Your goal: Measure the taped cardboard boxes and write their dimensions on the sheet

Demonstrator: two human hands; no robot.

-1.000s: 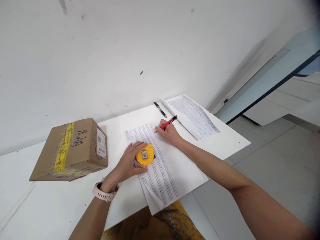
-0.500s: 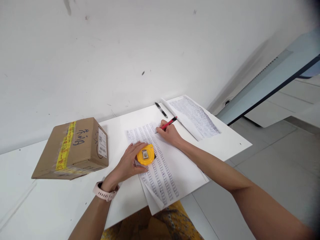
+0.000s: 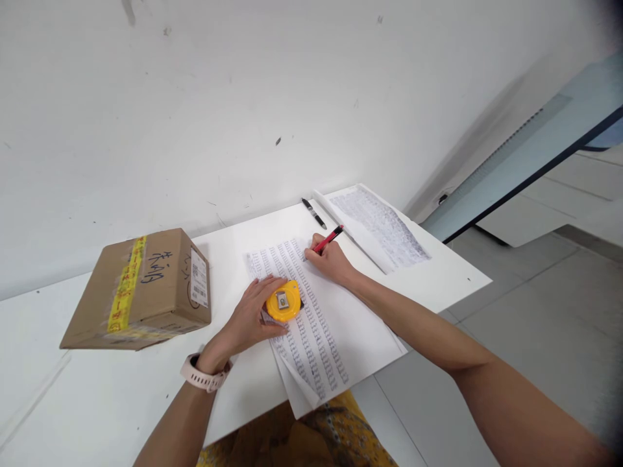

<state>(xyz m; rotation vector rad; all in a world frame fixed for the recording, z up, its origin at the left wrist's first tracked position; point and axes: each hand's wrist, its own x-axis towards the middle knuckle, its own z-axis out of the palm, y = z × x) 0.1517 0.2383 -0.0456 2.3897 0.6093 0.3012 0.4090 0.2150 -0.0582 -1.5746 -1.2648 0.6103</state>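
My right hand pinches a red and black pen, its lower end at the written rows of a sheet of paper. Columns of small handwriting cover the sheet's left part, and its right part is blank. Curved around a yellow tape measure, my left hand holds it down on the sheet, thumb below and fingers above. The sheet's near corner curls up over the table edge. A black pen lies beyond my right hand, beside a second, densely written sheet.
A cardboard box with yellow tape and a white label stands on the white table, left of my left hand. A pale wall rises behind the table. A glass panel with a dark edge is at the right, above a tiled floor.
The red pen's upper end has shifted very slightly to the left with my right hand. My left hand and the tape measure look unmoved.
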